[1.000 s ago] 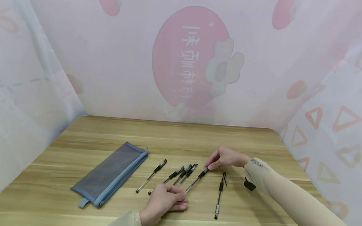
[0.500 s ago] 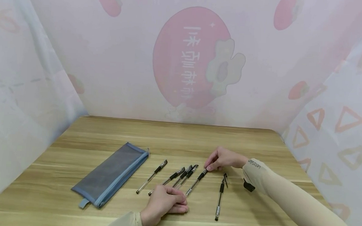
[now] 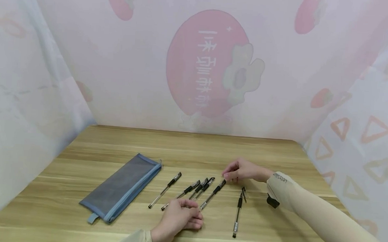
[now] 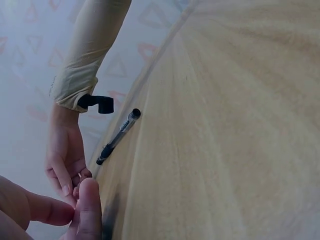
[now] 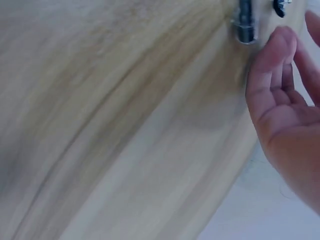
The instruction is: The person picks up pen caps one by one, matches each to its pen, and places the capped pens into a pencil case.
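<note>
Several clear gel pens with black grips lie on the wooden table. My left hand (image 3: 180,217) rests at the lower end of one gel pen (image 3: 212,195), its thumb and index finger pinching that end, which they hide. Beside this pen's capped top end is my right hand (image 3: 240,170), fingers loosely bent and holding nothing. In the right wrist view, a pen's dark end (image 5: 245,30) shows just off the right fingertips. Another gel pen (image 3: 237,215) lies on the right, with a small dark piece (image 3: 244,194) at its top.
Left of my hands lies a grey mesh pencil case (image 3: 119,188) with a blue zip edge. One gel pen (image 3: 164,190) lies between it and a close group of gel pens (image 3: 201,187). A patterned cloth (image 3: 133,77) rises behind the table (image 3: 192,146).
My right hand has let go of the pen's top end and moved slightly off it. The left hand stays at the lower end. The head view has shifted slightly.
</note>
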Demonstrator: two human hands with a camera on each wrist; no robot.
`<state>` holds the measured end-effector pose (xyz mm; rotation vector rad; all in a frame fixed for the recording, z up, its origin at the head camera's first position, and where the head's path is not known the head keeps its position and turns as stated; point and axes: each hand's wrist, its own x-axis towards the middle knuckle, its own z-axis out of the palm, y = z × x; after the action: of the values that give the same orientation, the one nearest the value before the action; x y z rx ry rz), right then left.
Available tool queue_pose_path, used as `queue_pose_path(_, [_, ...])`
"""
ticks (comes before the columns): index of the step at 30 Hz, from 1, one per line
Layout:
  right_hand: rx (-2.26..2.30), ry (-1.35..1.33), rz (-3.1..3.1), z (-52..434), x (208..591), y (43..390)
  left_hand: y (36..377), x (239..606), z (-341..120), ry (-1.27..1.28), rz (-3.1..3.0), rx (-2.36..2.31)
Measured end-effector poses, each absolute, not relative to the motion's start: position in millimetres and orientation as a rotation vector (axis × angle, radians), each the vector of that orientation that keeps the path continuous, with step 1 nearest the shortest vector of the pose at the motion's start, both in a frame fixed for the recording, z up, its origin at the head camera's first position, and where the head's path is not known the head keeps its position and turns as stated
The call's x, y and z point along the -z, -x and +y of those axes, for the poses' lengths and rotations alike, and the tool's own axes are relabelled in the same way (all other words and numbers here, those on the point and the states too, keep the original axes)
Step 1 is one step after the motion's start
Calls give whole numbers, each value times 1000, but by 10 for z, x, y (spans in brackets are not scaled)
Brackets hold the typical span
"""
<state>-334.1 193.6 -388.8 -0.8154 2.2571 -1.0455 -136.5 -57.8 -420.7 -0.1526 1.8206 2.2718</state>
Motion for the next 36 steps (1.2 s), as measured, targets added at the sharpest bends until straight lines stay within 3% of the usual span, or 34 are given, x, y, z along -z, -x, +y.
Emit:
queue_pose_path(13, [1177, 887, 2439, 2127, 3491, 3150, 1357, 3979, -498, -224, 2252, -2076])
queue_pose_path(36, [1326, 840, 2401, 2474, 3757, 3096, 1408, 4071, 237, -258, 2303, -1971])
